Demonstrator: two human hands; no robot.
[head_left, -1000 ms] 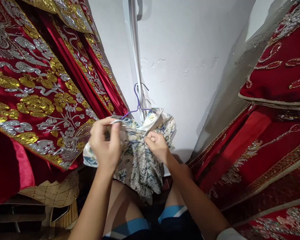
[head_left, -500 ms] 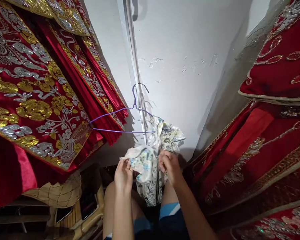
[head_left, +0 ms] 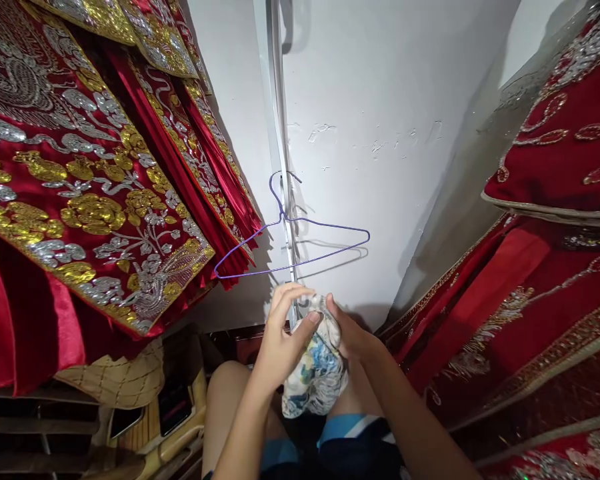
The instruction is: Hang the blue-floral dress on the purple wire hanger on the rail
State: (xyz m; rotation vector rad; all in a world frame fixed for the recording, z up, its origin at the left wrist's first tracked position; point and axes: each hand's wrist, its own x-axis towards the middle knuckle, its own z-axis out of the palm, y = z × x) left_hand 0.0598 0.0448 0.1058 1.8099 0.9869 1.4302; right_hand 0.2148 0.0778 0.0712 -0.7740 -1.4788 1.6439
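A white garment [head_left: 316, 373] with a blue, yellow and grey floral print hangs bunched between my hands, above my knees. My left hand [head_left: 286, 327] grips its top from the left, thumb on the cloth and fingers arched over it. From the right, my right hand [head_left: 351, 330] closes on the gathered upper edge, its fingers partly hidden by the fabric. Just above my hands, a purple wire hanger [head_left: 330, 255] hangs bare from the upright metal strip [head_left: 279, 100], apart from the garment.
Red costumes with gold and silver sequins [head_left: 93, 213] hang at the left. More red embroidered garments [head_left: 525, 267] are close on the right. A pale wall [head_left: 380, 87] stands ahead. At lower left, two phones [head_left: 175, 407] lie on a bamboo seat [head_left: 147, 433] beside a tan quilted item [head_left: 120, 380].
The garment has come off the purple hanger and is now bunched lower in my hands. The hanger hangs bare and has swung right. My left hand has moved up and right, towards my right hand.
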